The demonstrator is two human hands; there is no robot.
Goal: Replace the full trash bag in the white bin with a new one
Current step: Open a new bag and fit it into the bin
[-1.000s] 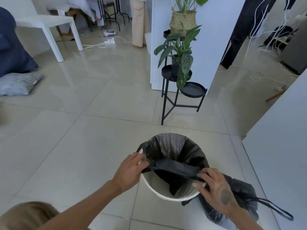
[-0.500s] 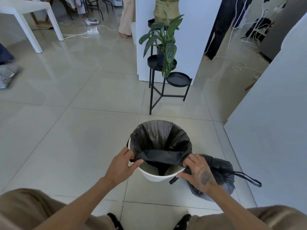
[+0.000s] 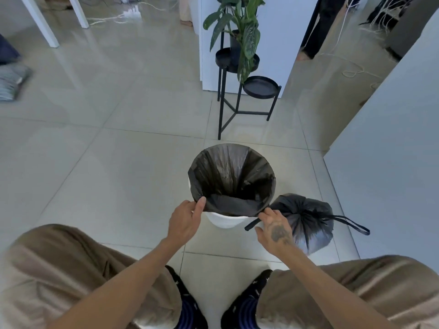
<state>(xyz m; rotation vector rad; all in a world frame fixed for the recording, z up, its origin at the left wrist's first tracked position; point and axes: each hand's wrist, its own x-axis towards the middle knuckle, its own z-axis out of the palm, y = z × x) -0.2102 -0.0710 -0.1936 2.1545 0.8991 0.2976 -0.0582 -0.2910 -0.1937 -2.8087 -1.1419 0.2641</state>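
The white bin (image 3: 226,220) stands on the tiled floor in front of my knees. A new black trash bag (image 3: 231,176) lines it, its mouth spread over most of the rim; the near edge is folded over the front. My left hand (image 3: 186,220) pinches the bag's near-left edge at the rim. My right hand (image 3: 273,225) grips the near-right edge, where a black drawstring hangs down. The full black trash bag (image 3: 306,222), tied shut with its drawstring loop trailing right, sits on the floor just right of the bin.
A black metal plant stand (image 3: 240,91) with a leafy plant rises just behind the bin. A white wall panel (image 3: 389,148) runs along the right. White table legs (image 3: 45,24) and a cushion (image 3: 11,79) are at the far left. Cables lie on the floor at the back.
The near edge of the new bag has been drawn down over the bin's front rim, and both hands have moved outward along it. My view has tilted down and now shows my knees and feet.
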